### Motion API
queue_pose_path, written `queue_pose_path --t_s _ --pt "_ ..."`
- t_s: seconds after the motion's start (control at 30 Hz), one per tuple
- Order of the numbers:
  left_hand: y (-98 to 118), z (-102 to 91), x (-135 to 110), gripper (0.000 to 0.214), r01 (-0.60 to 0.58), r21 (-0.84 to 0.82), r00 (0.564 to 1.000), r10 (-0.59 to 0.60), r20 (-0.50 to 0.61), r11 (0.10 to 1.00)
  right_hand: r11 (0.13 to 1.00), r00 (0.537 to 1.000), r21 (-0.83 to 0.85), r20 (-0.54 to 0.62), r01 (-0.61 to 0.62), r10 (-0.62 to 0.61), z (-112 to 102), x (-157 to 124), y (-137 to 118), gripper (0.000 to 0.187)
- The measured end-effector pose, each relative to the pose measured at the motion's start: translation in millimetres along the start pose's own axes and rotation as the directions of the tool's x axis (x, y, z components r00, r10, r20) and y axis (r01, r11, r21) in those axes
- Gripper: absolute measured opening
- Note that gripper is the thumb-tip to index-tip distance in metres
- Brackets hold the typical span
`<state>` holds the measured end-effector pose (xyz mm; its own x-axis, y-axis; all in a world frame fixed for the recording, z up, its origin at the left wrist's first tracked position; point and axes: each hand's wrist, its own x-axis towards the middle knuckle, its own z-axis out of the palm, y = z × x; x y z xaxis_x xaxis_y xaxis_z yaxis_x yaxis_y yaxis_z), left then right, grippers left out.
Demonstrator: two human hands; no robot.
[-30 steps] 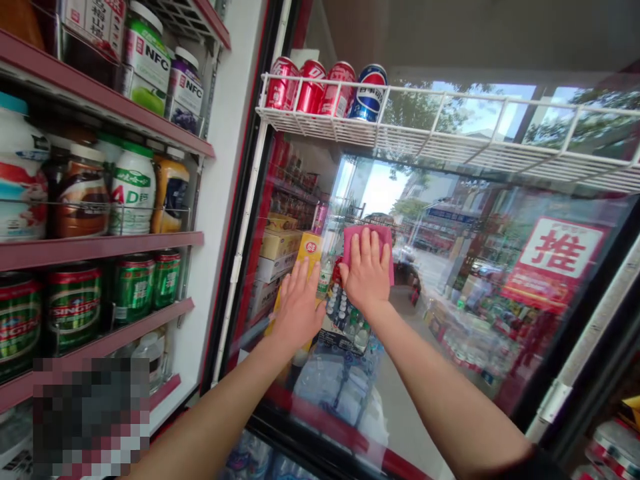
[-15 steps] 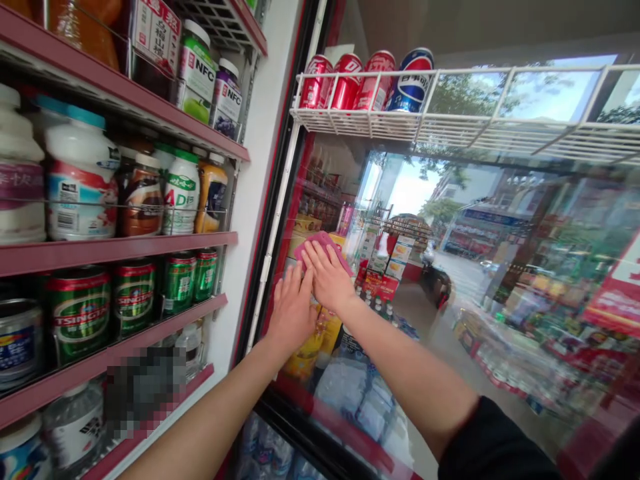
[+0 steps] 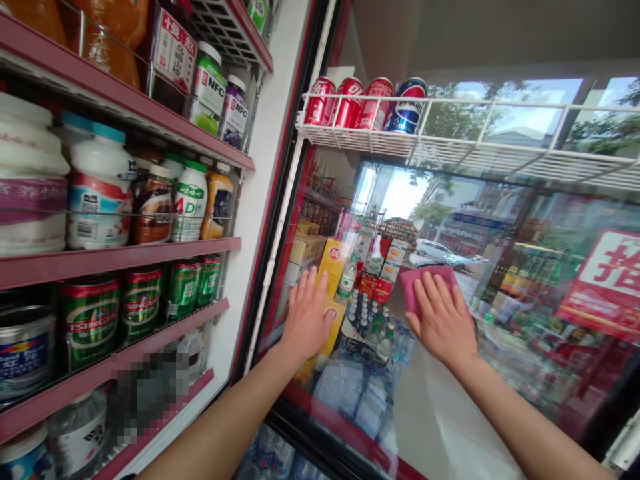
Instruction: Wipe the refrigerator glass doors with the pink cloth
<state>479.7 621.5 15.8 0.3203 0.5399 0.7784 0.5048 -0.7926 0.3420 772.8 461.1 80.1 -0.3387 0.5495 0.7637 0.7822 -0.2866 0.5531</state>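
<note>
A pink cloth [image 3: 410,285] lies spread against the glass door [image 3: 425,407] of a drinks fridge. My right hand [image 3: 444,323] holds it there, fingers extended over the cloth and the palm toward the pane. To the left, my left hand [image 3: 307,315] rests against the glass near the hinge side, fingers stretched out, with nothing in it. Cardboard boxes, bottles and a street show in or through the pane behind both hands.
Above my hands a white wire rack [image 3: 450,150] on the door carries red cans [image 3: 349,103] and a blue can [image 3: 407,107]. Fridge shelves [image 3: 125,257] at left hold bottles and green beer cans [image 3: 90,323]. A red-and-white sign [image 3: 603,283] shows at right.
My right hand has slid the pink cloth right and slightly down across the glass, away from my left hand. My left hand stays near the same spot. The view has shifted slightly.
</note>
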Motion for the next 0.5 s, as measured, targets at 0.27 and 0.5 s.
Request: queue_pose_path --t_s 0.27,0.5 --pt "-27.5 -5.1 3.0 0.092 0.032 0.027 0.999 -0.032 0.013 0.999 0.985 0.983 -0.030 -0.062 -0.172 0.170 18.2 33.2 -37.2 0.080" --pt "-49.5 -8.4 -7.1 0.089 0.046 0.056 0.999 -0.045 -0.012 0.997 0.988 1.000 0.153 0.009 -0.017 0.016 41.0 135.6 -118.9 0.078"
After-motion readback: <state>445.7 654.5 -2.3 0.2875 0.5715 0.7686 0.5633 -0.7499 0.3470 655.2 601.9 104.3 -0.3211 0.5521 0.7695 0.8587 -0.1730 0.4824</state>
